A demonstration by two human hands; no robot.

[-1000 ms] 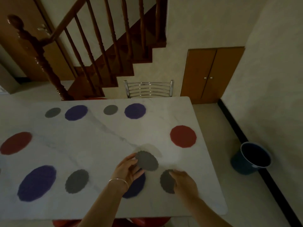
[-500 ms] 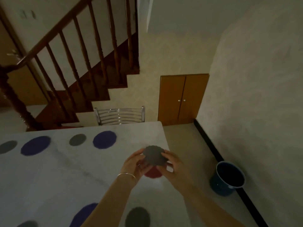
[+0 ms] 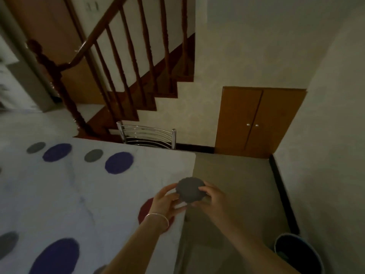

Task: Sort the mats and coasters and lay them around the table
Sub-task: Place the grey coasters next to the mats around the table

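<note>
I hold a round grey coaster point(image 3: 190, 189) in the air over the table's right edge, with my left hand point(image 3: 166, 201) on its left rim and my right hand point(image 3: 212, 200) on its right rim. Below my left wrist a red mat point(image 3: 145, 209) lies partly hidden on the white marble table point(image 3: 79, 194). Along the far edge lie a blue mat point(image 3: 119, 162), a grey coaster point(image 3: 93, 155), a second blue mat point(image 3: 57, 152) and another grey coaster point(image 3: 36, 147). Near me lie one more blue mat point(image 3: 56, 256) and a grey coaster point(image 3: 7, 242).
A metal chair back point(image 3: 147, 137) stands at the table's far side, before a wooden staircase point(image 3: 126, 80). A low wooden cabinet point(image 3: 256, 121) is against the wall. A dark blue bucket point(image 3: 298, 254) stands on the floor at the lower right.
My left hand lifted the grey coaster off the table and my right hand joined it. Both carried it to the right, past the red mat to the table's right edge. My view swung right.
</note>
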